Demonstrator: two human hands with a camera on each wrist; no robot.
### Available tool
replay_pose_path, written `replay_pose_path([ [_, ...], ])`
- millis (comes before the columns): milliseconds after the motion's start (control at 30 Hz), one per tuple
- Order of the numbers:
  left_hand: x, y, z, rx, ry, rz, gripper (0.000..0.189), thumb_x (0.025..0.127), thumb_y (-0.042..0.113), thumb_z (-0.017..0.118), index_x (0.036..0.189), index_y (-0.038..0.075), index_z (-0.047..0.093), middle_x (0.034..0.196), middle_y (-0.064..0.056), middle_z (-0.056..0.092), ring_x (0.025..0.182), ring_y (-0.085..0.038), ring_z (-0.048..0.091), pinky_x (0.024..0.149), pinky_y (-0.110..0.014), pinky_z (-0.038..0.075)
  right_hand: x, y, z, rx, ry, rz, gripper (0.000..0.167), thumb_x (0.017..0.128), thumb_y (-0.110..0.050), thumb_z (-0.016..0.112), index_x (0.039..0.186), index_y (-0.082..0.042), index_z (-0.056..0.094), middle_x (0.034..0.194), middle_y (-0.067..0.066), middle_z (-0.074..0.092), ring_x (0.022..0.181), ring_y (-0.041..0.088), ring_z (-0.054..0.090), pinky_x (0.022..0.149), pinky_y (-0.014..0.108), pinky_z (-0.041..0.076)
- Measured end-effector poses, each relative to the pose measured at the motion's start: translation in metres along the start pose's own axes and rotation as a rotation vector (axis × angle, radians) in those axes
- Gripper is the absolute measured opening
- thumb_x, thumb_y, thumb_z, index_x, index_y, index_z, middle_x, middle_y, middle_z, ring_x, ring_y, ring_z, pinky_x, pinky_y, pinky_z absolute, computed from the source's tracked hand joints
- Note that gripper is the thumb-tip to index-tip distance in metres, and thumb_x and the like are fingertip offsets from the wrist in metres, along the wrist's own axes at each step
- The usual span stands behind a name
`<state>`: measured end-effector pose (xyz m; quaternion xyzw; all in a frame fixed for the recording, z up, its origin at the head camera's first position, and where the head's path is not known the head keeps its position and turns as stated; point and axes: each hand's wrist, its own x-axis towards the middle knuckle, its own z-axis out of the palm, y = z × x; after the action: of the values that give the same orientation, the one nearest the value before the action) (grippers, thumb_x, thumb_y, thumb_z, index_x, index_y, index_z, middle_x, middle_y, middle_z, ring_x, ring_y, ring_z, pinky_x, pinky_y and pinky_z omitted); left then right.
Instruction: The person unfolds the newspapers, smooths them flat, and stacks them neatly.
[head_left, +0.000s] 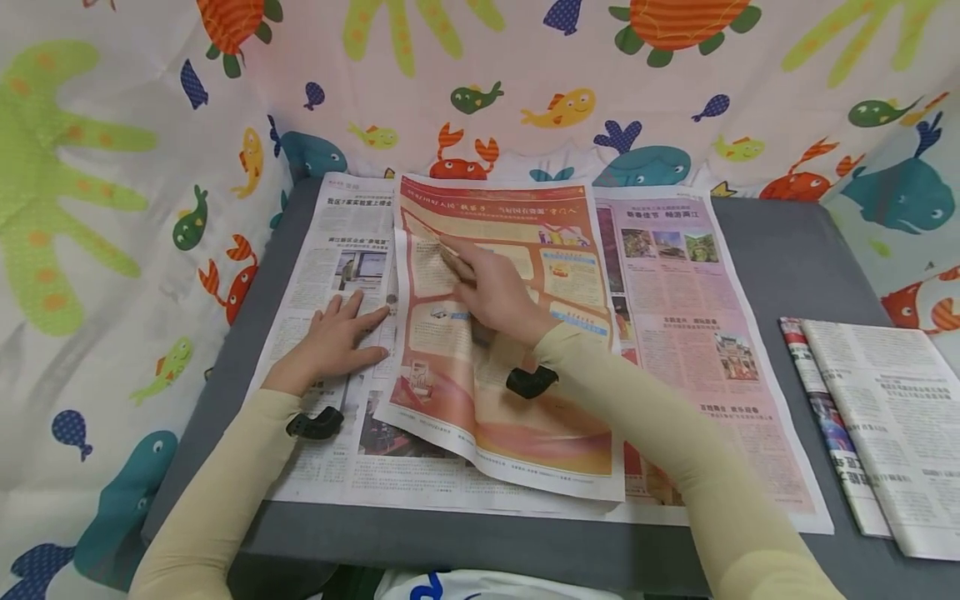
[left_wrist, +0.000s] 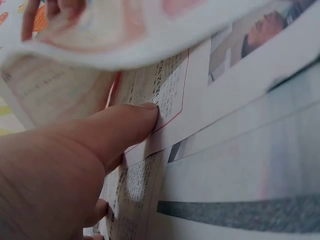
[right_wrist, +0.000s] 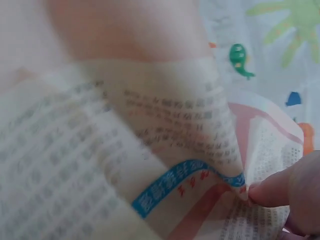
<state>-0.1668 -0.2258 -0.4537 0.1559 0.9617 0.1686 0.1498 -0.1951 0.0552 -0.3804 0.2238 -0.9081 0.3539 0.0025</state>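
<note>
Well, right fingers pinch a reddish page (creased there, seemingly); left fingers lie spread on newspaper.

The newspaper lay across the table, reaching its back edge; other papers lay rightward, toward the front right corner. Cloth hung behind.

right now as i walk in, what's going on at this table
A person is handling a newspaper. Their right hand pinches a red-and-orange page, which bows up off the spread sheets beneath. Their left hand rests on those sheets, fingers spread. A folded newspaper lies on the right side of the grey table.
</note>
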Motion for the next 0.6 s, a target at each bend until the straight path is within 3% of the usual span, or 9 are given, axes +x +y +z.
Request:
replay_pose_path([
  [133, -0.001, -0.002, 0.001, -0.006, 0.004, 0.000, 0.075, 0.095, 0.042, 0.067, 0.159, 0.017, 0.037, 0.169, -0.029, 0.008, 0.153, -0.060, 0.002, 0.115, -0.081, 0.007, -0.006, -0.005, -0.024, 0.084, 0.047, 0.037, 0.068, 0.094, -0.011, 0.071, 0.156, -0.024, 0.044, 0.142, 0.008, 0.065, 0.125, 0.022, 0.065, 0.100, 0.039, 0.054],
  [300, -0.001, -0.002, 0.002, -0.014, 0.007, 0.000, 0.076, 0.095, 0.043, 0.067, 0.159, 0.017, 0.037, 0.169, -0.029, 0.008, 0.153, -0.060, 0.001, 0.115, -0.080, 0.006, -0.016, -0.002, -0.059, 0.222, 0.153, 0.024, 0.071, 0.091, -0.004, 0.071, 0.154, -0.022, 0.046, 0.128, 0.014, 0.071, 0.107, 0.024, 0.071, 0.093, 0.039, 0.056],
  [467, -0.004, -0.003, 0.001, -0.003, 0.015, -0.002, 0.075, 0.096, 0.043, 0.067, 0.159, 0.016, 0.037, 0.168, -0.030, 0.008, 0.152, -0.061, 0.001, 0.115, -0.080, 0.007, -0.029, 0.007, -0.098, 0.383, 0.246, 0.047, 0.072, 0.090, 0.005, 0.068, 0.154, -0.017, 0.045, 0.130, 0.019, 0.068, 0.107, 0.023, 0.069, 0.095, 0.032, 0.057],
  [533, -0.005, -0.002, 0.000, -0.003, 0.022, 0.000, 0.075, 0.096, 0.043, 0.067, 0.159, 0.016, 0.037, 0.168, -0.030, 0.009, 0.152, -0.060, 0.002, 0.115, -0.080, 0.007, -0.037, 0.012, -0.112, 0.425, 0.292, 0.063, 0.073, 0.089, 0.005, 0.069, 0.154, -0.019, 0.045, 0.130, 0.016, 0.069, 0.106, 0.017, 0.069, 0.094, 0.026, 0.057],
  [600, -0.005, -0.002, 0.000, -0.002, 0.026, 0.005, 0.075, 0.096, 0.043, 0.067, 0.159, 0.015, 0.037, 0.168, -0.031, 0.009, 0.153, -0.060, 0.002, 0.115, -0.081, 0.007, -0.046, 0.019, -0.126, 0.548, 0.344, 0.057, 0.073, 0.089, 0.009, 0.068, 0.153, -0.018, 0.045, 0.124, 0.011, 0.071, 0.103, 0.014, 0.069, 0.091, 0.022, 0.057],
])
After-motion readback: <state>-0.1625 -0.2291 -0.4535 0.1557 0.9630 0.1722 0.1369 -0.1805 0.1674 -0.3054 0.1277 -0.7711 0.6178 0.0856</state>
